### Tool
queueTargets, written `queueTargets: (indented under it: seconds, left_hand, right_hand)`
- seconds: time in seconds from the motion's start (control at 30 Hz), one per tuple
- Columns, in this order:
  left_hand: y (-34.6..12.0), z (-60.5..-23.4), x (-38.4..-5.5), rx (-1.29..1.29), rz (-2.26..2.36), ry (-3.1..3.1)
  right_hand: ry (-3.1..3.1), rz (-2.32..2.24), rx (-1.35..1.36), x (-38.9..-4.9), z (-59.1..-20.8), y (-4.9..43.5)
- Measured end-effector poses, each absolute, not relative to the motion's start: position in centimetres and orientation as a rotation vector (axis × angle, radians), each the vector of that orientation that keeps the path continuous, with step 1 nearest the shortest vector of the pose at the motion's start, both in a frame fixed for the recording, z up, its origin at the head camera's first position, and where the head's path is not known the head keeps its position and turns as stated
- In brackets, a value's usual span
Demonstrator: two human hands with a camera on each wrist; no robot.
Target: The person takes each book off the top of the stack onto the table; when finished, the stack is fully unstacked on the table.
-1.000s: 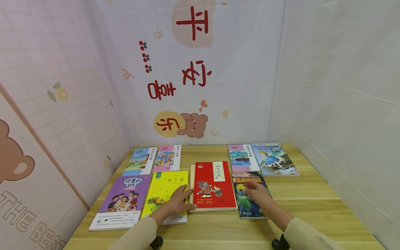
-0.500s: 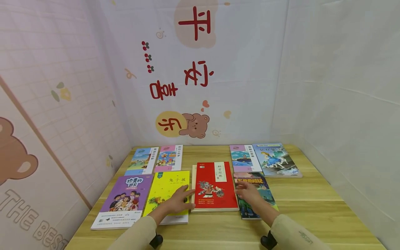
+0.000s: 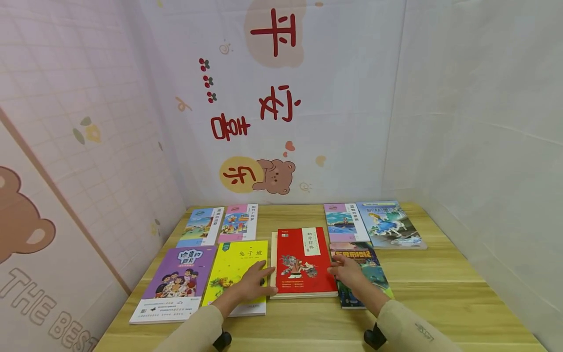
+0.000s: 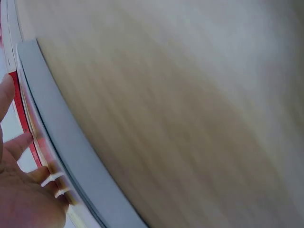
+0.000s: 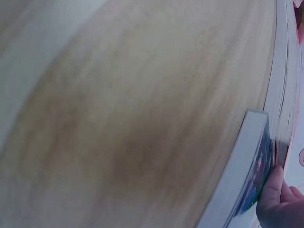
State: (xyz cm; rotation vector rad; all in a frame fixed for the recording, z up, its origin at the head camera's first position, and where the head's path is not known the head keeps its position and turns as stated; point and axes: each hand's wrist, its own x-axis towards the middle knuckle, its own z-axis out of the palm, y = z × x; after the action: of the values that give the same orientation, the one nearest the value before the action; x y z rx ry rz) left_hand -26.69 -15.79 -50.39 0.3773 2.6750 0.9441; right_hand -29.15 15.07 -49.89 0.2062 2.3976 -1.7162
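Observation:
A red-covered book (image 3: 303, 266) lies flat at the middle of the table, with a pale book edge showing from under its left side. My left hand (image 3: 252, 283) reaches across the yellow book (image 3: 239, 254), its spread fingers right at the red book's left edge. From the other side, my right hand (image 3: 349, 276) has its fingertips at the red book's right edge, over the dark green picture-cover book (image 3: 352, 296). In the left wrist view, fingertips of the left hand (image 4: 28, 190) meet the book edges. The right wrist view shows the right hand's (image 5: 278, 204) thumb against the page edges.
A purple book (image 3: 180, 269) lies left of the yellow one. Behind are two small books, one blue (image 3: 198, 227) and one pink (image 3: 237, 222), plus a lake-picture book (image 3: 343, 222) and a larger blue book (image 3: 389, 225). Cloth walls enclose the wooden table (image 3: 440, 288).
My right hand has moved left, from above the dark green book to the red book's right edge. The left hand stays at the left edge. The head view has shifted slightly.

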Motion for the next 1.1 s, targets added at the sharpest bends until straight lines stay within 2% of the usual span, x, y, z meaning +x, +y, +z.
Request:
queueTargets:
  seconds: [0.27, 0.57, 0.77, 1.1]
  left_hand:
    - [-15.3, -50.5, -26.4, 0.331, 0.916, 2.699]
    - [-15.4, -50.3, -26.3, 0.358, 0.922, 2.702]
    - [-15.3, -50.5, -26.4, 0.349, 0.904, 2.694]
    - [-15.6, -50.5, -26.6, 0.374, 0.895, 2.712]
  right_hand:
    - [2.323, -1.800, 0.285, -29.2, -49.7, 14.9]
    - [2.171, -1.984, 0.222, -29.9, -48.8, 14.7]
    - [2.159, -1.944, 0.139, -30.0, -48.4, 14.3]
    - [2.159, -1.926, 0.198, -29.9, -48.5, 14.2]
